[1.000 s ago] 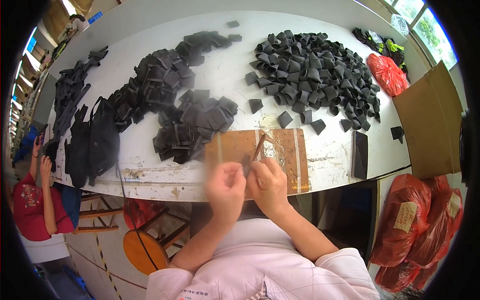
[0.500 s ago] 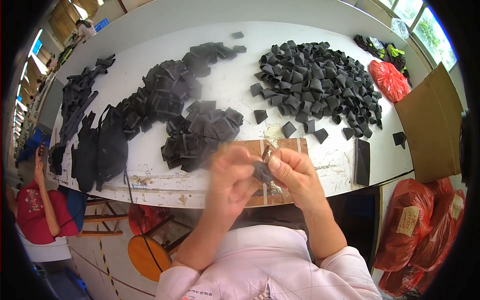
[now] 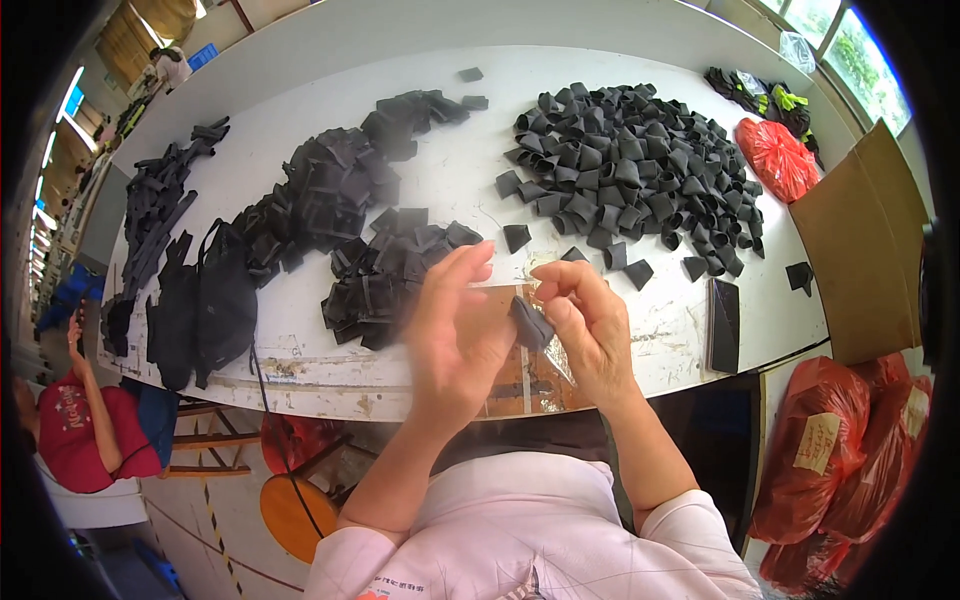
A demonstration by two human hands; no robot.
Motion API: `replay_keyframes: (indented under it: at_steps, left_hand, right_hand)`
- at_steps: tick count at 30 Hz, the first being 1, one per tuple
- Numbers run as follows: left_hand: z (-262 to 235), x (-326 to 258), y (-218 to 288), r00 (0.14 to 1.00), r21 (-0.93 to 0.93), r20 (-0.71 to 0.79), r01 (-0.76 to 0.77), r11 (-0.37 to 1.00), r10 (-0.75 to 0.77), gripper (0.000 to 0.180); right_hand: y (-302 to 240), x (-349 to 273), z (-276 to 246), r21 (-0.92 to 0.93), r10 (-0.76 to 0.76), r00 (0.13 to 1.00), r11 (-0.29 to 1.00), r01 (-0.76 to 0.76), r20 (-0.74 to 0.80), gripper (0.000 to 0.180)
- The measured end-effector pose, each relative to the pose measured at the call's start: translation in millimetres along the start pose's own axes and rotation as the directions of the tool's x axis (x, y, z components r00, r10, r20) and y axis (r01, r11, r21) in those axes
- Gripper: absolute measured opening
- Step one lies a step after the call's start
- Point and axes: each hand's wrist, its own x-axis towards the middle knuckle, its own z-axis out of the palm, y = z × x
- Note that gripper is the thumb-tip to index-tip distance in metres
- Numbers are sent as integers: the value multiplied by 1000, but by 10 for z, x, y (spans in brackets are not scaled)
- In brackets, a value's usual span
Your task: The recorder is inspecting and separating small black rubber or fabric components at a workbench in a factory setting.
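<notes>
Right hand (image 3: pixel 590 330) pinching small black fabric piece (image 3: pixel 530 322), left hand (image 3: pixel 455 325) open beside it

hands (image 3: pixel 520 330) around black fabric piece (image 3: pixel 530 322)

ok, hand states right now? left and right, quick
Left hand: open, fingers spread, blurred, beside the black fabric piece; contact cannot be told.
Right hand: closed, pinching the black fabric piece over the white table.

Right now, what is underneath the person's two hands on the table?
A brown cardboard sheet with shiny tape lies on the white table under the left hand and right hand, which pinch a small black piece. The hands cover most of the sheet.
</notes>
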Motion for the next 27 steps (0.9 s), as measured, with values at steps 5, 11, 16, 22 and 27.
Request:
replay_keyframes:
  at_steps: [5, 11, 16, 22, 27]
  left_hand:
    - [-28, 23, -52, 983, -194, 135, -100, 976, 127, 22]
    - [-72, 93, 49, 982, -139, 188, 30, 990, -3, 28]
    - [-160, 168, 59, 952, -96, 293, -65, 993, 91, 23]
    - [-107, 97, 31, 982, -267, 154, 149, 952, -110, 12]
    - [-132, 9, -79, 971, -693, 36, 196, 694, -238, 8]
  right_hand:
    - [-132, -81, 11, -225, -295, 955, 930, 290, 12, 37]
    - [-93, -50, 77, -234, -286, 951, 939, 253, -117, 22]
    - [-51, -42, 68, -230, -347, 933, 919, 319, -93, 17]
    - [-145, -58, 42, -121, -322, 944, 942, 312, -69, 19]
    - [-218, 10, 108, -422, -495, 868, 793, 440, -27, 25]
